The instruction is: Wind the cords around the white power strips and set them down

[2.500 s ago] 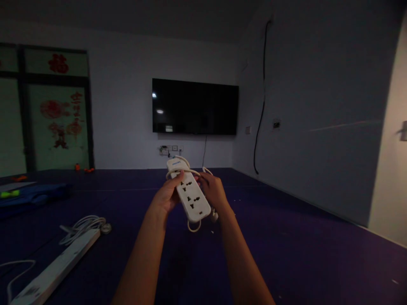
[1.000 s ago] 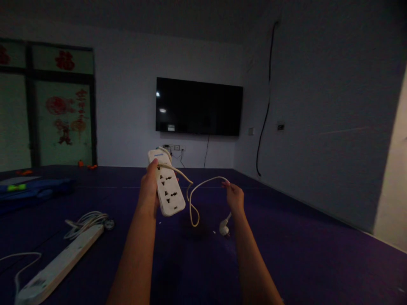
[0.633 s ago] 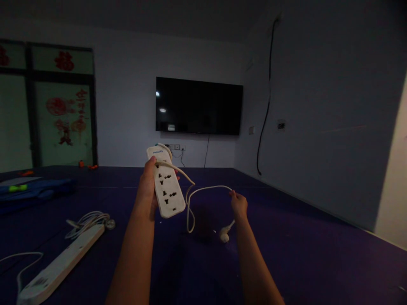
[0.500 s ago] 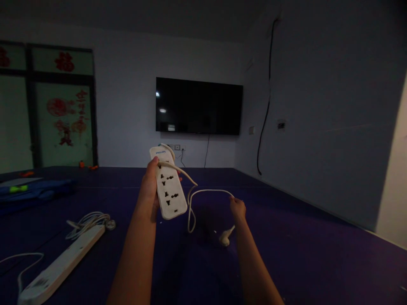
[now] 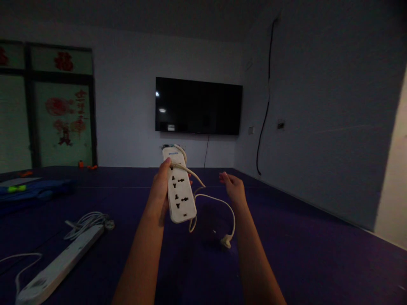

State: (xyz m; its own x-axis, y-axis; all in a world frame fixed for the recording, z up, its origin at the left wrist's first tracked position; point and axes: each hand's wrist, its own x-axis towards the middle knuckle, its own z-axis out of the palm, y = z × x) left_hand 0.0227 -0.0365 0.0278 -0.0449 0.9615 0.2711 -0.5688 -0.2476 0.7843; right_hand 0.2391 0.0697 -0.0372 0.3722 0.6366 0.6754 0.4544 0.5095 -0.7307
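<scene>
A white power strip [image 5: 182, 192] with a blue brand mark is held up in front of me by my left hand [image 5: 160, 188]. My left thumb presses over its face and over a loop of its white cord [image 5: 187, 168]; other fingertips show at the far edge. From there the cord hangs down to the right, curves past my right wrist and ends in a white plug [image 5: 226, 240] low in view. To the right of the strip is my right hand [image 5: 233, 186], its fingers loosely bent and nothing visible in them.
A longer white power strip [image 5: 63, 264] with a coiled cord [image 5: 90, 222] lies at lower left on the dark purple surface [image 5: 302, 250]. Blue cloth [image 5: 47, 189] and small orange pieces [image 5: 92, 167] lie beyond. A television [image 5: 199, 106] hangs on the far wall.
My right hand has let go of the cord and risen slightly leftward. The freed cord has sagged, with the plug hanging from it. My left hand and the strip have shifted right.
</scene>
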